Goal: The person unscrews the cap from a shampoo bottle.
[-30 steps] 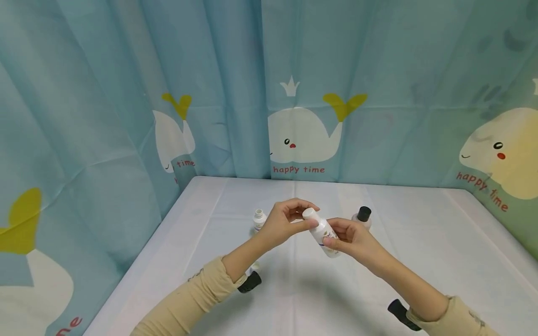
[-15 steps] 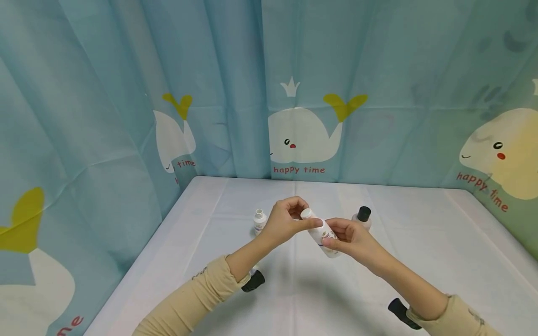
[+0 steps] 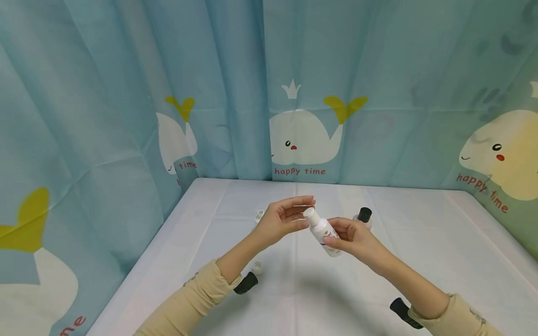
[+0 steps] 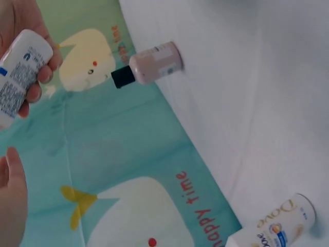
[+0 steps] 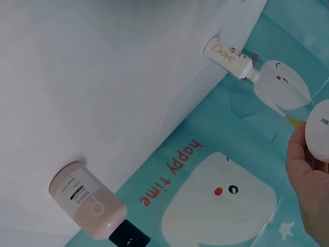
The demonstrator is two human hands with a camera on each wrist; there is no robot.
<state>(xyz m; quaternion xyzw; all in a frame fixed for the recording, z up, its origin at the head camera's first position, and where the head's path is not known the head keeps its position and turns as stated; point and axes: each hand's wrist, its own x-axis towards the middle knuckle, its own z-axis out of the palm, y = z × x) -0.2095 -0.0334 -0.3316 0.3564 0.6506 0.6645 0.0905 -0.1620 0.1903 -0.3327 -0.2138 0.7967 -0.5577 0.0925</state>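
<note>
My right hand (image 3: pixel 337 233) grips a small white bottle (image 3: pixel 322 231) round its body and holds it tilted above the table, with its white cap (image 3: pixel 310 214) on and pointing up and left. My left hand (image 3: pixel 303 212) is right beside the cap with its fingers straightened and spread, holding nothing. In the left wrist view the white bottle (image 4: pixel 19 69) shows its printed back, with the fingers (image 4: pixel 47 57) of my right hand round it. The right wrist view catches only the bottle's base (image 5: pixel 318 129) at the edge.
A small Dove bottle (image 3: pixel 259 215) stands on the white table (image 3: pixel 420 233) behind my left hand. A pinkish bottle with a black cap (image 3: pixel 363 217) stands behind my right hand. A loose white cap (image 3: pixel 257 267) lies near my left wrist. Whale-print curtains (image 3: pixel 126 93) close in the table.
My left hand's fingers, curled round the bottle's cap before, have uncurled and come off it. My right hand has kept the bottle in nearly the same place.
</note>
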